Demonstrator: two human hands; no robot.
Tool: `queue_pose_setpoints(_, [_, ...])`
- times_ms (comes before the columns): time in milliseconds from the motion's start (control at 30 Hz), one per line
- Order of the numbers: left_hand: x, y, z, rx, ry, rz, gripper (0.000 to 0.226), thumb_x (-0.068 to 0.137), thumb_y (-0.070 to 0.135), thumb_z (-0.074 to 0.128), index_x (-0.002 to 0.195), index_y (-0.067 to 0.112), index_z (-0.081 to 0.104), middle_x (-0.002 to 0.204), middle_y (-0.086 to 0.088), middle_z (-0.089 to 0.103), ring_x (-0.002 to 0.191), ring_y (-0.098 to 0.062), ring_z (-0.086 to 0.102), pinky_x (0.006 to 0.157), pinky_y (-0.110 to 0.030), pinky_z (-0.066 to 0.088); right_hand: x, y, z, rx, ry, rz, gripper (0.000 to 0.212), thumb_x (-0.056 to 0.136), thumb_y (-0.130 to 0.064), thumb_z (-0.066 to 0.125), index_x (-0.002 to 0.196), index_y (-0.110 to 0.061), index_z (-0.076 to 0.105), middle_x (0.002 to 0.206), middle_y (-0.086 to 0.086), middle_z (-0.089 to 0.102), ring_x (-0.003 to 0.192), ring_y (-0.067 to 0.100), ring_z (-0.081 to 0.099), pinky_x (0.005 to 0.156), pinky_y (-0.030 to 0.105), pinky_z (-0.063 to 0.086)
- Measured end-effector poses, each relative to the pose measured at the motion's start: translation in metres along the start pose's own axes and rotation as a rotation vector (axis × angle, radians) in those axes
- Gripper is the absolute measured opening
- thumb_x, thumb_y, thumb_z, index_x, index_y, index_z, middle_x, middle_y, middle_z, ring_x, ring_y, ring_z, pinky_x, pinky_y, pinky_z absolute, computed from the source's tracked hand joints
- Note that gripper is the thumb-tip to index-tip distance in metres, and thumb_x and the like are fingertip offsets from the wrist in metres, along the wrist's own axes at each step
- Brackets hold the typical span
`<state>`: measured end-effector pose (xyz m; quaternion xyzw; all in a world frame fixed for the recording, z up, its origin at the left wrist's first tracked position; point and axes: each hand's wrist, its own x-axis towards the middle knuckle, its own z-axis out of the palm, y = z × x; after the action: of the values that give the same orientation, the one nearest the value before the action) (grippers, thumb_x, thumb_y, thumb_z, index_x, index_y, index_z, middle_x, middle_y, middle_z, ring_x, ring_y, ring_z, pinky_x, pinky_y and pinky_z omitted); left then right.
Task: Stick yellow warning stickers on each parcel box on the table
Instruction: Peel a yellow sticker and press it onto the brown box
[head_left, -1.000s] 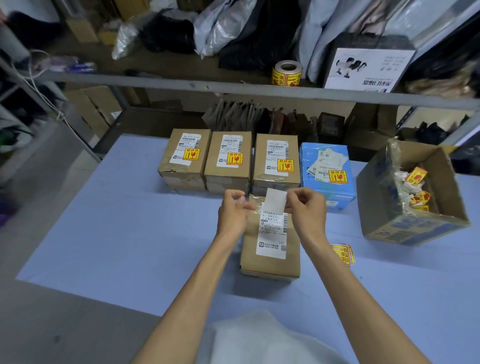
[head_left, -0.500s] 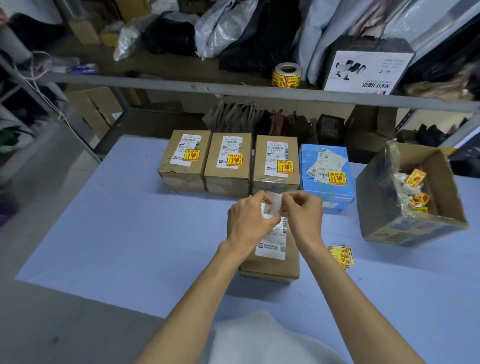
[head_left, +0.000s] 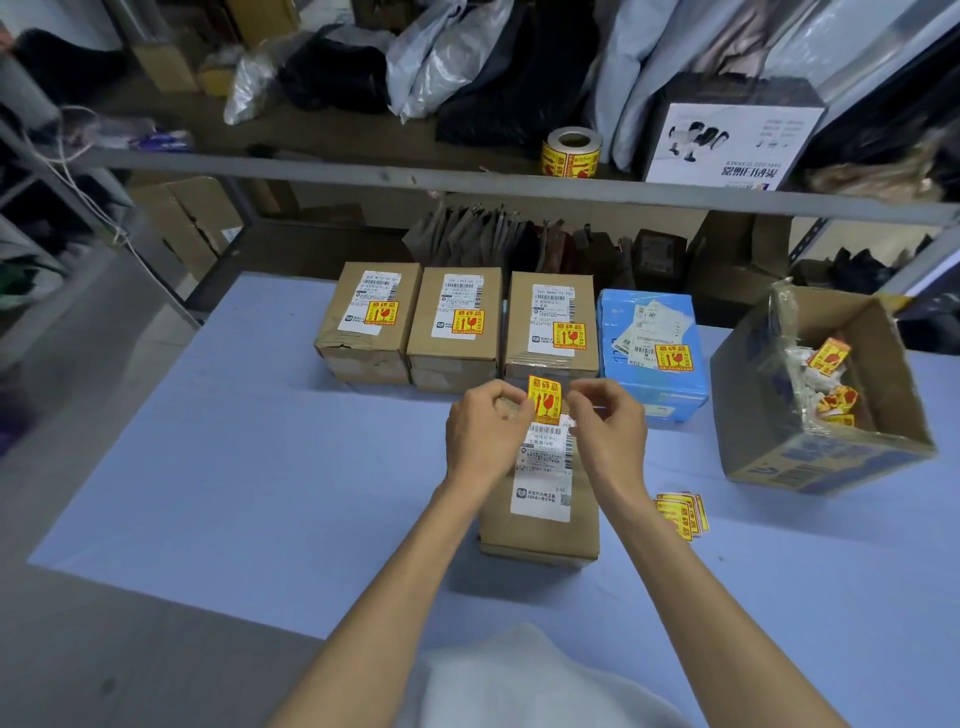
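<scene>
We see the left hand (head_left: 485, 436) raised over the near parcel box (head_left: 540, 530), its thumb and forefinger pinching the left edge of one yellow warning sticker (head_left: 544, 400), which stands upright in the air above the far end of that box. The right hand (head_left: 608, 431) hovers just beside the sticker's right edge with its fingers (head_left: 574, 397) curled in; we cannot tell whether they touch the sticker or pinch anything at all. The near box lies on the blue table (head_left: 260, 467), directly below both hands, and carries a white shipping label (head_left: 543, 480) on its top face with no yellow mark on what we can see of it. Behind it, along the far edge of the table, we count three brown boxes (head_left: 452, 366) side by side and a blue parcel (head_left: 670, 397) at their right, each already bearing a yellow sticker on its label. A small pile of loose stickers (head_left: 680, 512) rests on the table just right of the right forearm. Further right stands an open carton (head_left: 810, 462), tilted toward us, with sticker scraps inside. On the shelf above, a sticker roll (head_left: 571, 153) stands on end.
</scene>
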<state>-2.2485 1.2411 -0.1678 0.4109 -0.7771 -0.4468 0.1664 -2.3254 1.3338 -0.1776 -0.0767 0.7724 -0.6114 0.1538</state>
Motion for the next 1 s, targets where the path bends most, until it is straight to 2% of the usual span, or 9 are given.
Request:
queue_pose_setpoints(100, [0.006,0.001,-0.005,-0.243,-0.083,-0.103,0.006,0.084,0.022,0.069,0.086,0.017,0.071,0.063,0.012,0.056,0.064,-0.003,0.052,0.06,-0.018,0.038,0.002,0.002,-0.001,-0.032,-0.062,0.02,0.005,0.088,-0.012,0.064,0.091,-0.015,0.066,0.083,-0.002,0.067,0.08,0.013,0.064,0.074,0.031,0.054])
queue_pose_setpoints(200, [0.009,-0.003,-0.006,-0.305,-0.123,-0.125,0.002,0.084,0.019,0.069,0.084,0.018,0.07,0.076,0.005,0.067,0.078,-0.008,0.062,0.066,-0.017,0.043,0.002,0.001,-0.001,0.008,-0.072,0.035,0.003,0.087,-0.01,0.066,0.088,-0.012,0.067,0.079,0.004,0.068,0.076,0.018,0.065,0.07,0.033,0.057])
queue_pose_setpoints(333, [0.012,-0.01,-0.004,-0.284,-0.099,-0.156,0.005,0.082,0.024,0.071,0.084,0.019,0.072,0.085,0.001,0.072,0.087,-0.013,0.066,0.072,-0.021,0.048,0.002,0.002,-0.001,0.02,-0.067,0.01,0.001,0.086,-0.008,0.067,0.088,-0.009,0.068,0.078,0.006,0.069,0.073,0.016,0.065,0.064,0.026,0.055])
queue_pose_setpoints(500, [0.013,-0.013,-0.004,-0.169,0.003,-0.145,0.009,0.08,0.034,0.074,0.081,0.025,0.076,0.085,0.006,0.073,0.087,-0.01,0.063,0.071,-0.025,0.047,0.002,0.005,-0.001,0.022,-0.058,0.006,0.001,0.086,-0.01,0.069,0.085,-0.011,0.069,0.077,0.006,0.07,0.072,0.017,0.067,0.063,0.023,0.054])
queue_pose_setpoints(667, [0.01,-0.016,-0.005,-0.207,0.094,-0.152,0.016,0.079,0.039,0.074,0.088,0.025,0.074,0.068,0.008,0.061,0.074,-0.011,0.06,0.063,-0.024,0.044,-0.001,0.013,-0.002,0.04,-0.005,0.034,0.002,0.087,-0.01,0.066,0.088,-0.01,0.069,0.081,0.008,0.071,0.078,0.02,0.068,0.066,0.026,0.057])
queue_pose_setpoints(733, [0.011,-0.02,-0.007,-0.275,0.035,-0.154,0.015,0.08,0.037,0.073,0.086,0.023,0.074,0.074,0.008,0.068,0.079,-0.009,0.063,0.065,-0.022,0.045,0.0,0.015,-0.005,0.033,-0.006,0.05,0.003,0.087,-0.01,0.067,0.089,-0.009,0.069,0.082,0.009,0.071,0.078,0.021,0.069,0.066,0.026,0.057])
queue_pose_setpoints(867, [0.007,-0.022,-0.002,-0.306,-0.151,-0.15,0.011,0.082,0.031,0.072,0.087,0.021,0.073,0.088,0.004,0.073,0.093,-0.013,0.066,0.081,-0.026,0.051,-0.002,0.016,-0.008,-0.012,-0.073,0.063,0.004,0.086,-0.008,0.066,0.088,-0.006,0.069,0.08,0.012,0.07,0.072,0.02,0.066,0.063,0.026,0.056])
queue_pose_setpoints(1000, [0.003,-0.025,0.002,-0.3,-0.164,-0.153,0.006,0.084,0.025,0.071,0.086,0.019,0.071,0.09,0.002,0.071,0.092,-0.012,0.064,0.076,-0.02,0.046,-0.005,0.019,-0.011,-0.03,-0.071,0.07,0.006,0.086,-0.008,0.065,0.084,-0.004,0.07,0.077,0.012,0.07,0.065,0.015,0.063,0.058,0.023,0.053])
